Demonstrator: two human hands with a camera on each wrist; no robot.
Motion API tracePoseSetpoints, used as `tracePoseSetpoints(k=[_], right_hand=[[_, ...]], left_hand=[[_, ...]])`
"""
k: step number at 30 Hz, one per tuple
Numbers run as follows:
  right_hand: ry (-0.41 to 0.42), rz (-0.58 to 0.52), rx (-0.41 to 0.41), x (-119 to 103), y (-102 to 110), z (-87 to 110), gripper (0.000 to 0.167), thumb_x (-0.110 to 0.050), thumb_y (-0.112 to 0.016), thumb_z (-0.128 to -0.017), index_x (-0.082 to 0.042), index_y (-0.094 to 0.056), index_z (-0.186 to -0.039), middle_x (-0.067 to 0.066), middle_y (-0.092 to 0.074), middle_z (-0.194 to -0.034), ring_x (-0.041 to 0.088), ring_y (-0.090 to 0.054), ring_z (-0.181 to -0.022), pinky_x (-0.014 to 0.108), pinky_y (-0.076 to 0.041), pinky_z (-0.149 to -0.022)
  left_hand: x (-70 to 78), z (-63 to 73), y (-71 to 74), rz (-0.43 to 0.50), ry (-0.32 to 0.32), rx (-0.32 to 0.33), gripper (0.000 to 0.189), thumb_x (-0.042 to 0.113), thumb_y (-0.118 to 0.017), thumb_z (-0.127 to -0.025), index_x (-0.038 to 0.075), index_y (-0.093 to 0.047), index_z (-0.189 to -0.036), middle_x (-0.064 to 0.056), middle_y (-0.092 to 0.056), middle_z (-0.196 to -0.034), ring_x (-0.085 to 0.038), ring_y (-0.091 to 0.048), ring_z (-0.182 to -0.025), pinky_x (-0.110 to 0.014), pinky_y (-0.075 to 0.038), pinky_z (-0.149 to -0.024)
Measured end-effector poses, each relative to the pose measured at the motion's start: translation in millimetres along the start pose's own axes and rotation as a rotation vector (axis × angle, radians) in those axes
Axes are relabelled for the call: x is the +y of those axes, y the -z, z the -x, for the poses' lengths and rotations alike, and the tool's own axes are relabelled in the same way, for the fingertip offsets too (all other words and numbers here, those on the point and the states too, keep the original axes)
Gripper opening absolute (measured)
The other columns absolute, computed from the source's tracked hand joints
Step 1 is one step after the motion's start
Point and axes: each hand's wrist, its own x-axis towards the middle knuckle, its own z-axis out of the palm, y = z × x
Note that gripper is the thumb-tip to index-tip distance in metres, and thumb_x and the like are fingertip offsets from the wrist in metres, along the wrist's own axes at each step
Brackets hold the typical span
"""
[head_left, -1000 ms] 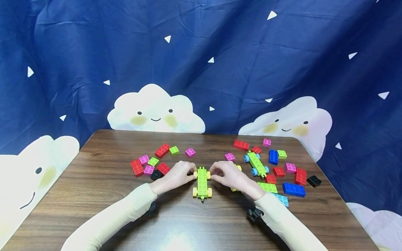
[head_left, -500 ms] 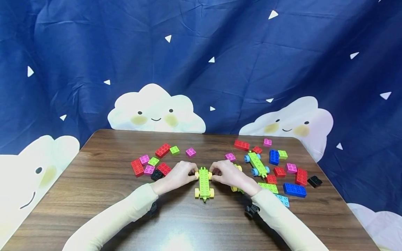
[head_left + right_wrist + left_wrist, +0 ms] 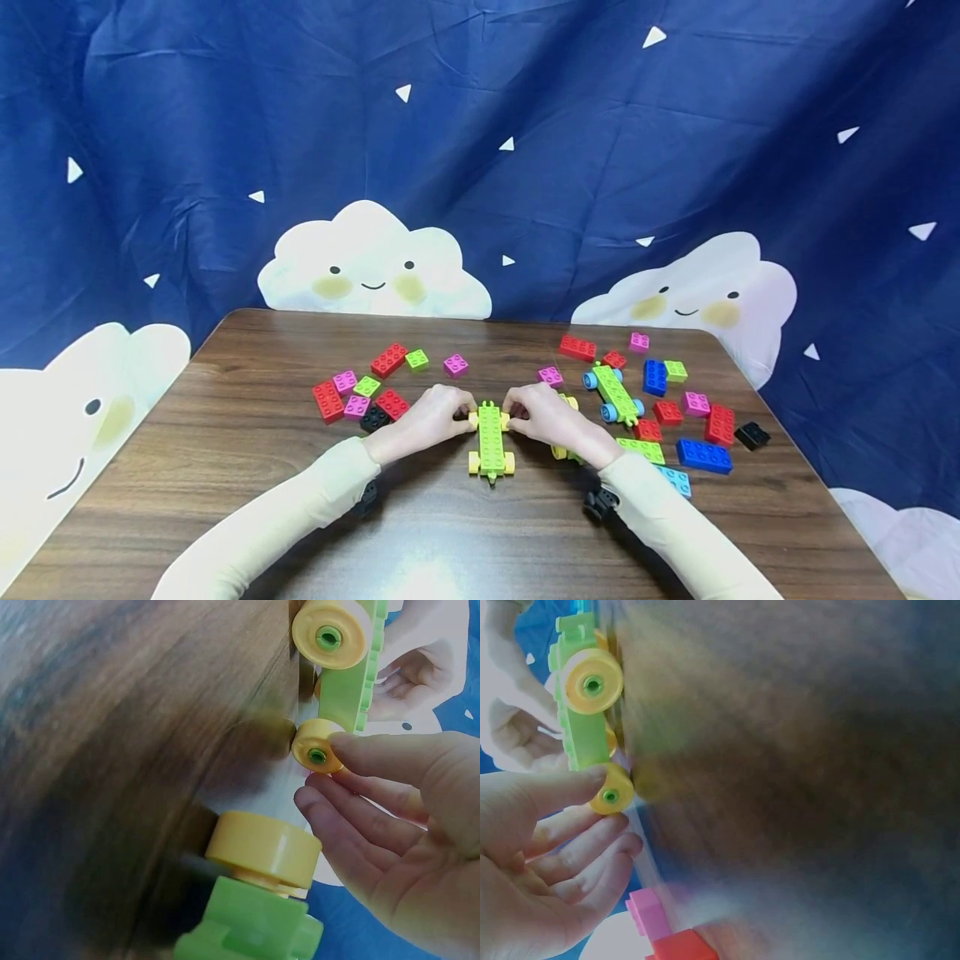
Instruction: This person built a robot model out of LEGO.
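Observation:
A lime-green toy car base (image 3: pixel 491 442) with studs on top and yellow wheels stands lengthwise on the table between both hands. My left hand (image 3: pixel 435 414) pinches its far left wheel (image 3: pixel 613 793), thumb on the near face and fingers behind it. On the opposite side, the right hand (image 3: pixel 542 412) holds the far right wheel (image 3: pixel 315 744) between thumb and fingers. Both near wheels are untouched. A second yellow-wheeled base (image 3: pixel 251 915) lies beside the right hand, mostly hidden under that hand and wrist in the head view.
Red, pink, lime and black bricks (image 3: pixel 327 401) lie loose at the left. To the right stands a blue-wheeled car base (image 3: pixel 615 392) among several bricks, including a long blue one (image 3: pixel 703 455). A light blue brick (image 3: pixel 675 480) is partly behind the right sleeve.
The car base has shifted slightly to the right, with the left hand following a little. Both hands keep their hold on its far wheels; the loose bricks stay put.

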Motion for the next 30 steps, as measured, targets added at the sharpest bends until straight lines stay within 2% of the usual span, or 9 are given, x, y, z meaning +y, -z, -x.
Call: tracePoseSetpoints(k=[7, 12, 16, 23, 30], right_hand=[[0.012, 0.006, 0.010, 1.2, -1.4, 0.5, 0.010, -0.009, -0.076, -0.085, -0.007, -0.068, -0.091, 0.004, -0.073, -0.084, 0.008, -0.065, -0.075, 0.019, -0.053, -0.067], [0.045, 0.019, 0.016, 2.5, -0.9, -0.5, 0.010, -0.008, -0.075, -0.085, -0.006, -0.068, -0.090, 0.005, -0.073, -0.083, 0.010, -0.067, -0.074, 0.018, -0.053, -0.067], [0.050, 0.025, 0.008, 2.8, 0.3, -2.3, 0.010, -0.009, -0.075, -0.085, -0.006, -0.068, -0.090, 0.006, -0.073, -0.084, 0.012, -0.067, -0.074, 0.018, -0.052, -0.067], [0.048, 0.009, 0.003, 3.6, 1.2, -2.0, 0.010, -0.009, -0.075, -0.085, -0.006, -0.068, -0.090, 0.006, -0.073, -0.085, 0.008, -0.065, -0.074, 0.017, -0.052, -0.068], [0.042, 0.002, -0.001, 4.3, 0.3, -2.2, 0.012, -0.010, -0.076, -0.085, -0.005, -0.068, -0.091, 0.007, -0.073, -0.087, 0.009, -0.065, -0.075, 0.017, -0.053, -0.069]], left_hand=[[-2.5, -1.4, 5.0, -0.003, -0.028, 0.007, 0.019, 0.016, -0.078, -0.083, 0.003, -0.073, -0.096, -0.008, -0.076, -0.091, -0.020, -0.073, -0.085, -0.033, -0.059, -0.076], [-6.3, -6.3, 13.0, -0.016, -0.008, 0.042, 0.021, 0.018, -0.077, -0.085, 0.002, -0.073, -0.098, -0.010, -0.077, -0.094, -0.020, -0.073, -0.086, -0.035, -0.059, -0.079], [-12.3, -15.3, 23.0, -0.014, 0.012, 0.072, 0.023, 0.017, -0.077, -0.086, -0.001, -0.072, -0.100, -0.013, -0.076, -0.095, -0.023, -0.073, -0.088, -0.036, -0.059, -0.079], [-27.4, -36.9, 36.7, -0.035, 0.117, 0.059, 0.030, 0.016, -0.077, -0.086, -0.002, -0.070, -0.108, -0.016, -0.075, -0.102, -0.027, -0.071, -0.095, -0.039, -0.058, -0.085], [-44.1, -51.4, 35.0, -0.116, 0.191, 0.018, 0.035, 0.018, -0.079, -0.084, -0.003, -0.068, -0.110, -0.017, -0.073, -0.102, -0.025, -0.066, -0.091, -0.040, -0.056, -0.087]])
